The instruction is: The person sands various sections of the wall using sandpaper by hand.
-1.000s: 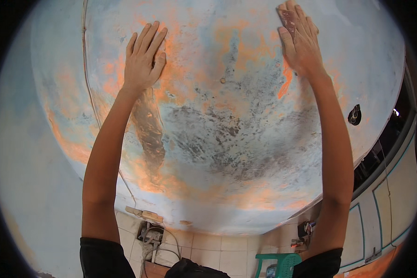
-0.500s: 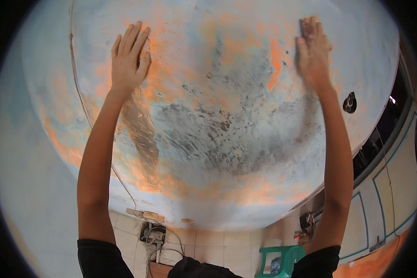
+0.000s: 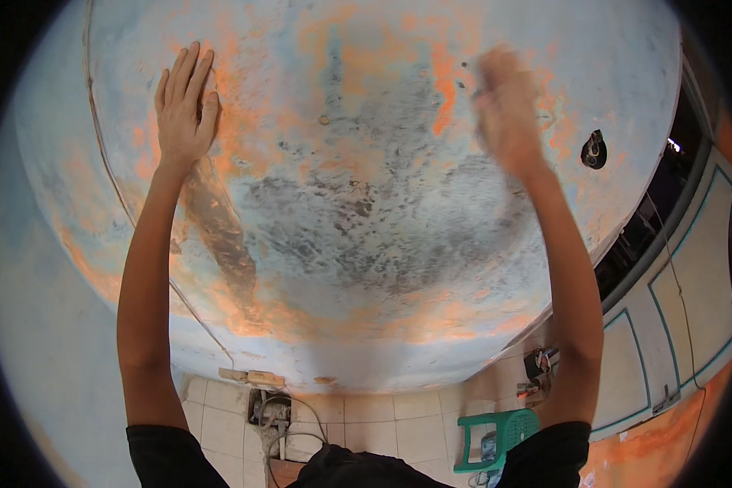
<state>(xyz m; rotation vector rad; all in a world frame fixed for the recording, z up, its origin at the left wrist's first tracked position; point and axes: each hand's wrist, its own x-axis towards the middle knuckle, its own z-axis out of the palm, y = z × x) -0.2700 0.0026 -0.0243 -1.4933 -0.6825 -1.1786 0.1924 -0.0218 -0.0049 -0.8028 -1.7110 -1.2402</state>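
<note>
A pale blue wall (image 3: pixel 297 114) with worn orange and dark grey patches fills most of the view. My left hand (image 3: pixel 187 114) lies flat against its upper left part, fingers stretched out, holding nothing. Below its wrist runs a brown filled strip (image 3: pixel 220 232). At the upper right, my right hand (image 3: pixel 508 110) is over the wall, beside a bright orange streak (image 3: pixel 444 89). Motion smears its fingers, so I cannot make out whether they hold anything. A dark grey mottled area (image 3: pixel 358 232) lies between and below both hands.
A cable (image 3: pixel 106 163) runs down the wall's left side. A dark hole with wires (image 3: pixel 594 150) is at the right. Below are a tiled floor (image 3: pixel 370 419), a pit with pipes (image 3: pixel 270 409), a green plastic stool (image 3: pixel 508 431) and, farther right, a cream door panel (image 3: pixel 691 293).
The view has shifted, so the wall's marks sit farther left. My right hand has moved slightly down the wall and is more blurred. My left hand stays flat at the same spot.
</note>
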